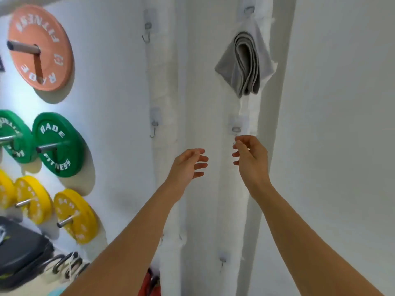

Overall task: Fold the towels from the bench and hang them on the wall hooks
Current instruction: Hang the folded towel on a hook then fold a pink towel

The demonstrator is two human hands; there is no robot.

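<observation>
**One towel on its hook, both my hands bare**

A grey towel (245, 63), folded into thick soft layers, hangs from the top-right hook (248, 10) in the upper right of the frame, its looped fold facing me and a corner drooping to each side.

I count five small metal hooks on clear square pads stuck to the white wall (331, 103): two in the left column, at top (147, 33) and middle (154, 127), and three in the right column, with the bottom one (223, 261) low in the frame.

My right hand (250, 159) is raised just below the middle-right hook (236, 130), fingers loosely curled, thumb and forefinger close together at the hook's tip; whether they touch it I cannot tell. It holds no cloth. My left hand (188, 163), at frame centre, is released, fingers relaxed and spread, apart from the wall.

On the left, round weight plates sit on metal pegs: one orange (40, 48), two green (57, 144), three yellow (73, 214). A dark padded object (19, 253) lies in the lower left corner.
</observation>
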